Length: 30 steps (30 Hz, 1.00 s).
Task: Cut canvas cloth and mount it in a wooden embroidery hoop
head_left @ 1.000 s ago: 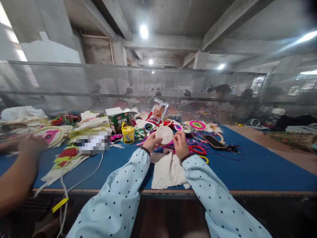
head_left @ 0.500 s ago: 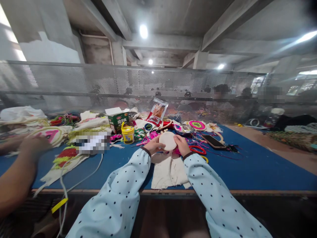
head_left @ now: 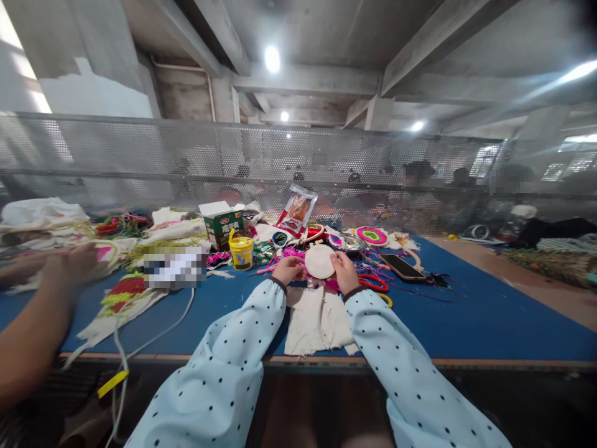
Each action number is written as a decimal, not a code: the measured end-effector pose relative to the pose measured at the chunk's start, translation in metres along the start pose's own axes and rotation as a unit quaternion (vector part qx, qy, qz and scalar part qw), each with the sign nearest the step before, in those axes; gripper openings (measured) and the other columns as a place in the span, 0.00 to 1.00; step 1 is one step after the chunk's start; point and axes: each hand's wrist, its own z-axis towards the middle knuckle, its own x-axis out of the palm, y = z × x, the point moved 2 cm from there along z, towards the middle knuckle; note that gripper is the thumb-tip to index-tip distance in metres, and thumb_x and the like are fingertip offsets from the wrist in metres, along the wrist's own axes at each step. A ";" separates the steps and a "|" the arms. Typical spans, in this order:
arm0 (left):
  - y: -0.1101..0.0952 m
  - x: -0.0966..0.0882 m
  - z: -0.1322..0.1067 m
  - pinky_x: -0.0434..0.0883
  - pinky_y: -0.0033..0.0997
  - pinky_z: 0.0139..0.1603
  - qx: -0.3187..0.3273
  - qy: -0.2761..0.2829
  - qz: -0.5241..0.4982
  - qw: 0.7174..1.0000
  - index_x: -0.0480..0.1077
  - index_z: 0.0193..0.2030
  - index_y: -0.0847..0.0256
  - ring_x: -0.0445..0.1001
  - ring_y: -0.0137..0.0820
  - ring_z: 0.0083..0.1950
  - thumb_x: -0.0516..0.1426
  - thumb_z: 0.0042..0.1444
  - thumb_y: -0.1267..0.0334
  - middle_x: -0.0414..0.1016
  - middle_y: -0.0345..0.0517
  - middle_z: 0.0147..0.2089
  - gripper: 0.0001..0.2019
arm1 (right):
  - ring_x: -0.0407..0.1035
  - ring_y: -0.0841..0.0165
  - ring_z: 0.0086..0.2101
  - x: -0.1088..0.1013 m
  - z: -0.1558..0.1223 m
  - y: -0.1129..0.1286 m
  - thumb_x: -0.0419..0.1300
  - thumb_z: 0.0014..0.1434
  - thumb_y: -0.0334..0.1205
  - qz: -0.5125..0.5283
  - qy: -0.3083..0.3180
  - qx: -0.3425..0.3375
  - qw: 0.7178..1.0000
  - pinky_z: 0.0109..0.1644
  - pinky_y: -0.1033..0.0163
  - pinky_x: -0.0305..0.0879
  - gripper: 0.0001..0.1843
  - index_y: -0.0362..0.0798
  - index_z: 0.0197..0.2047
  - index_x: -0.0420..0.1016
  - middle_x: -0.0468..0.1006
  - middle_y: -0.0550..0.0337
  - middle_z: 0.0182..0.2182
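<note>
A small round embroidery hoop (head_left: 319,261) with off-white cloth stretched across it is held up over the table. My right hand (head_left: 344,272) grips its right rim, thumb on the front. At the hoop's left side, my left hand (head_left: 288,270) has its fingers curled together; whatever they pinch is hidden. Below both hands, a piece of cream cloth (head_left: 317,320) with frayed edges lies towards the table's front edge. Pink yarn (head_left: 295,259) shows behind my left fingers.
A yellow tub (head_left: 241,252), green box (head_left: 221,225) and red-silver packet (head_left: 296,211) stand behind the hands. Right lie red scissor-like handles (head_left: 373,283), a phone (head_left: 402,267) and a pink-green hooped piece (head_left: 372,236). At left, another person's hand (head_left: 69,267) is over cloth.
My left hand has come off the hoop's front and sits just left of it. The hoop has shifted slightly up and right in my right hand. The other person's hand has moved right.
</note>
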 end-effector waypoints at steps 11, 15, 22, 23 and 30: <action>-0.012 0.010 -0.009 0.67 0.23 0.19 0.024 -0.033 0.099 0.994 0.66 0.25 0.66 0.68 0.24 0.18 0.62 0.46 0.62 0.69 0.40 0.18 0.11 | 0.62 0.70 0.19 0.001 -0.003 0.006 0.51 0.53 0.55 -0.019 0.003 0.002 1.000 0.18 0.66 0.62 0.17 0.50 0.34 0.65 0.68 0.64 0.21; -0.016 0.010 -0.012 0.63 0.21 0.17 0.070 -0.052 0.143 0.986 0.66 0.21 0.65 0.65 0.23 0.16 0.62 0.46 0.64 0.67 0.37 0.15 0.10 | 0.62 0.71 0.19 0.001 -0.002 0.004 0.51 0.53 0.56 -0.014 0.008 -0.009 1.000 0.18 0.66 0.62 0.18 0.49 0.35 0.65 0.67 0.64 0.22; -0.015 0.008 -0.009 0.63 0.22 0.18 0.092 -0.076 0.171 0.978 0.66 0.23 0.64 0.65 0.24 0.17 0.55 0.50 0.68 0.67 0.36 0.15 0.06 | 0.63 0.70 0.19 0.000 0.001 0.000 0.51 0.53 0.56 0.002 0.000 -0.004 1.000 0.18 0.65 0.64 0.19 0.48 0.36 0.65 0.68 0.63 0.23; -0.014 0.008 -0.008 0.63 0.22 0.18 0.091 -0.078 0.172 0.978 0.66 0.24 0.64 0.65 0.24 0.17 0.55 0.51 0.68 0.66 0.36 0.15 0.06 | 0.63 0.70 0.19 0.000 0.001 0.000 0.51 0.53 0.56 0.001 -0.002 -0.003 1.000 0.18 0.65 0.64 0.19 0.48 0.36 0.65 0.68 0.62 0.23; -0.013 0.011 -0.010 0.66 0.23 0.21 0.046 -0.024 0.156 0.986 0.67 0.34 0.65 0.69 0.25 0.21 0.58 0.44 0.74 0.70 0.37 0.21 0.08 | 0.63 0.70 0.19 -0.001 0.002 -0.003 0.51 0.53 0.56 -0.008 -0.002 0.000 1.000 0.18 0.64 0.64 0.19 0.49 0.37 0.65 0.68 0.62 0.24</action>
